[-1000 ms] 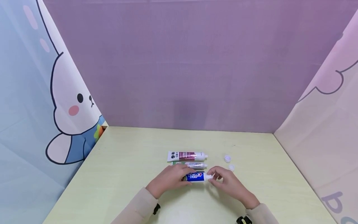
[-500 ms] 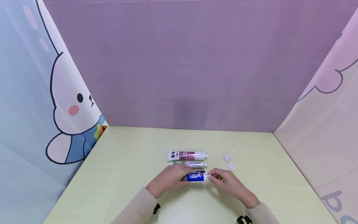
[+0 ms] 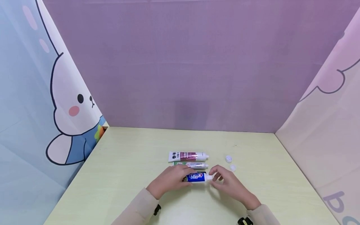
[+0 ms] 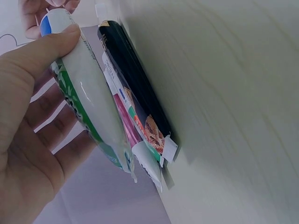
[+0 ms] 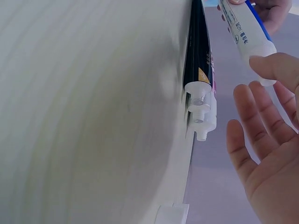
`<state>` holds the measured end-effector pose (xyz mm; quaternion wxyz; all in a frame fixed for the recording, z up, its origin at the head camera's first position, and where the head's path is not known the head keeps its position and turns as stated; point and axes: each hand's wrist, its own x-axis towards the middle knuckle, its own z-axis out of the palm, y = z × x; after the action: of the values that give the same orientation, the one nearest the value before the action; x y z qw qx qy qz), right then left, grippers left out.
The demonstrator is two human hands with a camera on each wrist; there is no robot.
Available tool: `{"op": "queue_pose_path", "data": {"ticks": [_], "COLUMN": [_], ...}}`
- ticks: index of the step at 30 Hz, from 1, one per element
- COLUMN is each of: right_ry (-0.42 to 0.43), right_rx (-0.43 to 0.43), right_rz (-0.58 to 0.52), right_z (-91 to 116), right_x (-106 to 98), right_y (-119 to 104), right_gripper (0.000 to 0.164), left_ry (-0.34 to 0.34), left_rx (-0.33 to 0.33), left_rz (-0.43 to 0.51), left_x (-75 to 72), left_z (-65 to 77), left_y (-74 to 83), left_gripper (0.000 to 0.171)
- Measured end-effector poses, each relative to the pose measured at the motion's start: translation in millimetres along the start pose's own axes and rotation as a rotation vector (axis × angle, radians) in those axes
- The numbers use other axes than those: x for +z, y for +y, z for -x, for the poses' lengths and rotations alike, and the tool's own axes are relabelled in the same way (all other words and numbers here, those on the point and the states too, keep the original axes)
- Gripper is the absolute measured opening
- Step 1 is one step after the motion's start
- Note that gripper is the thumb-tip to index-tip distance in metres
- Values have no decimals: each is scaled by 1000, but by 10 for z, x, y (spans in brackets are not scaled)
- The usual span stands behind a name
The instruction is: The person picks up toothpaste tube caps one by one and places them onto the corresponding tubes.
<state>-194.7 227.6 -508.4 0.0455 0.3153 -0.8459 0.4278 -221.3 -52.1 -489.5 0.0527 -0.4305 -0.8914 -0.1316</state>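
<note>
Toothpaste tube [image 3: 196, 177] sits above the counter [image 3: 126, 175], gripped by thumb and fingers of the left hand [image 3: 175, 178]. The right hand [image 3: 230, 185] is loosely spread around its white tip [image 3: 209, 177] — contact unclear. Squeezing too hard could push paste out; a slack hold could let it twist, or drop onto the dark tube [image 5: 197, 51] on the counter.

Head view: high, forward-down over table [image 3: 126, 162]; wrist views: close, sharing held tube [image 4: 88, 74], opposite ends

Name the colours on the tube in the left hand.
The tube shows white, green and blue, best in the left wrist view.
</note>
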Motion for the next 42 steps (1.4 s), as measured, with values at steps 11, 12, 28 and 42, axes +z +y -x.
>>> {"op": "queue_pose_path", "data": {"ticks": [11, 12, 28, 42], "right_ry": [18, 19, -12, 3], "right_rx": [-42, -40, 68, 27], "right_rz": [22, 25, -2, 12], "right_z": [-3, -3, -6, -13], "right_x": [28, 29, 18, 5], "right_y": [10, 10, -61, -9], "right_gripper": [22, 21, 11, 29], "left_ry": [12, 9, 6, -4], "left_rx": [4, 1, -22, -25], "left_rz": [2, 3, 24, 32], "left_x": [16, 16, -12, -22], "left_z": [8, 8, 18, 14], "left_y": [-6, -7, -1, -3], "left_gripper": [48, 48, 47, 46]}}
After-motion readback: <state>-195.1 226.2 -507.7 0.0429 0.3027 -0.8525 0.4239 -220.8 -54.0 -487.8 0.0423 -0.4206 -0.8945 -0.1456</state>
